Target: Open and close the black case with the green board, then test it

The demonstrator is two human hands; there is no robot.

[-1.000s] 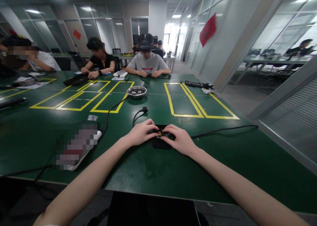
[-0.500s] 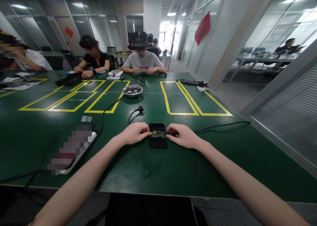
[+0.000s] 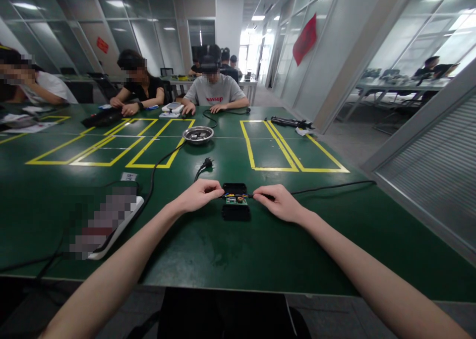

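Observation:
An opened black plastic case (image 3: 236, 213) lies on the green table in front of me, its two halves side by side. A small green circuit board (image 3: 237, 200) with copper coils and coloured wires sits over it, tilted. My left hand (image 3: 203, 195) pinches the black power cord at the board's left end; this cord leads to a plug (image 3: 208, 163) lying beyond the hand. My right hand (image 3: 277, 200) pinches another black cable (image 3: 330, 186) at the board's right end, and that cable runs off to the right. My fingertips partly hide both cord ends.
A steel bowl (image 3: 198, 135) with small metal parts stands farther back. A white-edged object (image 3: 119, 230), blurred out, lies at left with a cord beside it. Yellow tape marks the table (image 3: 208, 259). A folded black tripod (image 3: 290, 123) lies at back right. Several people sit across.
The circuit board has lifted and tilted up from the case between my hands. Both hands have moved slightly. The person opposite has moved a hand to the left.

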